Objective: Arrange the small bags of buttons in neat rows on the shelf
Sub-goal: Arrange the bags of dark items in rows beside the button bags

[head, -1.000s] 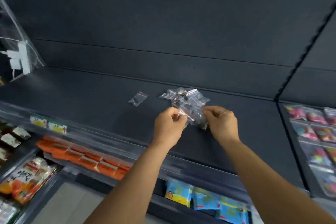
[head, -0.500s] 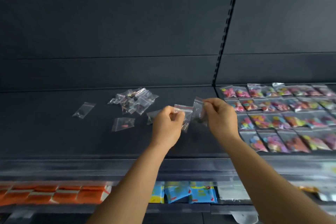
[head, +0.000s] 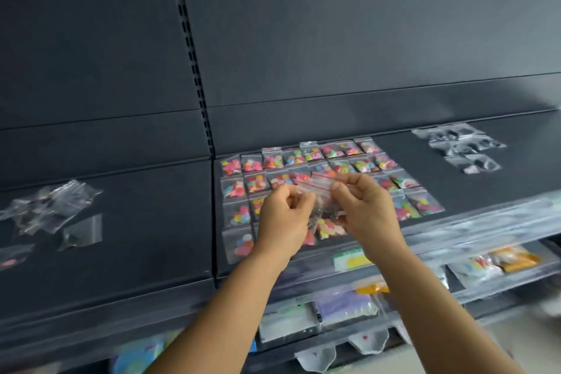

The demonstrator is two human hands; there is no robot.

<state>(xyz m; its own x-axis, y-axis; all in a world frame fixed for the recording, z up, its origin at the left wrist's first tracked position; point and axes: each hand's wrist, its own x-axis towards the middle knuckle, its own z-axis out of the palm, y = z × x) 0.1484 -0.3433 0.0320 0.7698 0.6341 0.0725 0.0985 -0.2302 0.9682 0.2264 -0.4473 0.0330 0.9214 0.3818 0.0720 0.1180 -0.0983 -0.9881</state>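
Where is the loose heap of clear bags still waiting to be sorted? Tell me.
In the head view, the loose heap of clear bags lies on the left shelf section, left of the neat rows of colourful button bags and both hands.

I count two hands: my left hand (head: 283, 217) and my right hand (head: 365, 209). They pinch what looks like two clear bags (head: 315, 188), each with a red strip. The grid of colourful button bags (head: 303, 158) shows four rows; hands hide its total. A loose pile of clear bags (head: 50, 206) lies far left and another cluster (head: 461, 149) far right, too blurred to count.
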